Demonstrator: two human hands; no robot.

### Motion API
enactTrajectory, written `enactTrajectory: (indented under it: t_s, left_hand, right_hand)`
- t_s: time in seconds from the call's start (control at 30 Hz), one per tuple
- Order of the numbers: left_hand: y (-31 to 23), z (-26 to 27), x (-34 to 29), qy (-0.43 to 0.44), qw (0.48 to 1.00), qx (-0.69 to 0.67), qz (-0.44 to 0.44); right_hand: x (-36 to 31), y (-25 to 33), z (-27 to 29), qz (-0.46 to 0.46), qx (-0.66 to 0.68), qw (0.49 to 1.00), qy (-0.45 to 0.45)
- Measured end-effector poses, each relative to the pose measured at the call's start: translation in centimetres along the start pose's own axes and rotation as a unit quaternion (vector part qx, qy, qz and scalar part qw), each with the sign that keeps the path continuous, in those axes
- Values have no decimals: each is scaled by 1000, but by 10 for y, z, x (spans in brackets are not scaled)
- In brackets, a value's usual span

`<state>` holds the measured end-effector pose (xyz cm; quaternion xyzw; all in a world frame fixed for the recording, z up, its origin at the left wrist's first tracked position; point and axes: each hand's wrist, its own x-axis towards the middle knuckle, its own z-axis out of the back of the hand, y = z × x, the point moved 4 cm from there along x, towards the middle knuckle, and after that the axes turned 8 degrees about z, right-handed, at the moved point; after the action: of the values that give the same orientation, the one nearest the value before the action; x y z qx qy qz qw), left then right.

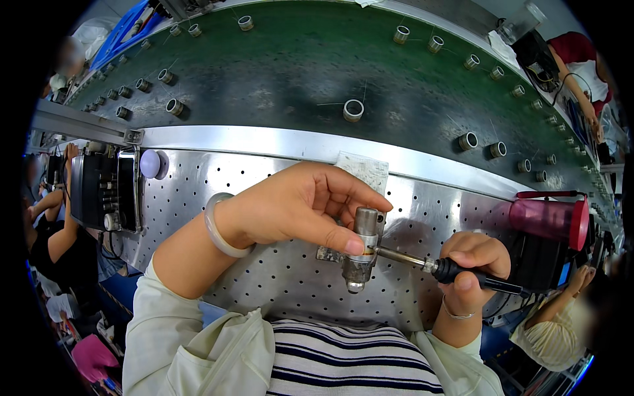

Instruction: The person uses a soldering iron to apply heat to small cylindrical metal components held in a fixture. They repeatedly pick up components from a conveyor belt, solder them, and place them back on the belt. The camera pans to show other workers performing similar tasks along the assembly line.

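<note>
My left hand (310, 208) is closed around a metal cylindrical fixture (365, 224), thumb and fingers on its sides. The fixture stands roughly upright, its rounded end toward me, with a silvery ring (371, 241) around its middle. From the right, my right hand (477, 264) grips a soldering iron (456, 271) by its black handle. The iron's metal shaft reaches left, and its tip meets the ring's right side or lies very near it; exact contact cannot be made out. Behind the fixture lies a whitish pad or cloth (364, 169), partly covered by my left hand.
Beneath my hands is a perforated metal worktop (277, 284). Beyond its raised edge runs a green conveyor belt (284, 79) carrying several small metal rings with thin wires, one ring (353, 110) straight ahead. A pink tumbler (545, 219) stands right, a black box (96, 188) left. Other people sit nearby.
</note>
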<state>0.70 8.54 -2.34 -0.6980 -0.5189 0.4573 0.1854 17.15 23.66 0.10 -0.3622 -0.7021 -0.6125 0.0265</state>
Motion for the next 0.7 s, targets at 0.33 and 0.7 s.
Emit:
enactTrajectory:
  t_s: [0.33,0.7]
  left_hand:
    - [2,1,1,22,999,-26,-15]
    - [2,1,2,33,999,-26,-17]
  right_hand:
    - [2,3,-2,-8,-21,1000,-17]
    - [1,3,-1,-27,-41,998,-25]
